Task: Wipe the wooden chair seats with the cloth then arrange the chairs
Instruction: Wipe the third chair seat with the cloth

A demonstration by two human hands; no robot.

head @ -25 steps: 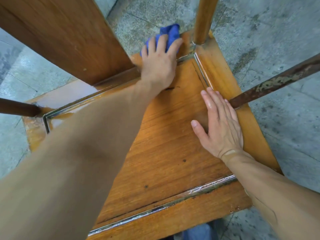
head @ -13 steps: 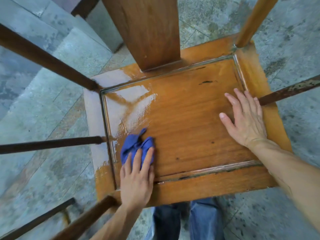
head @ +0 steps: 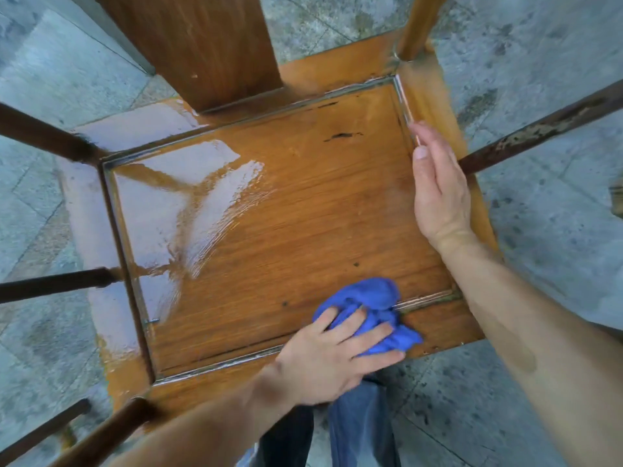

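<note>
**Cloth pressed at the near edge of a wooden chair seat**

Seen from above, the wooden chair seat (head: 286, 214) fills the middle of the head view, its framed panel bordered by a raised rim. The left hand (head: 333, 358) lies with fingers spread and nearly straight over a bunched blue cloth (head: 371, 305), pressing it onto the near right part of the seat, where the panel meets the front rim. The right hand (head: 438, 190) rests at the seat's right rim, fingers straight and close together, holding nothing; it lies just beside a dark, worn side rail (head: 546, 129). A wet sheen (head: 188, 203) covers the left part of the seat. The broad back slat (head: 199, 45) rises from the far edge. Grey stone floor (head: 539, 247) surrounds the chair, and blue trouser legs (head: 357, 429) show below the front rim.
</note>
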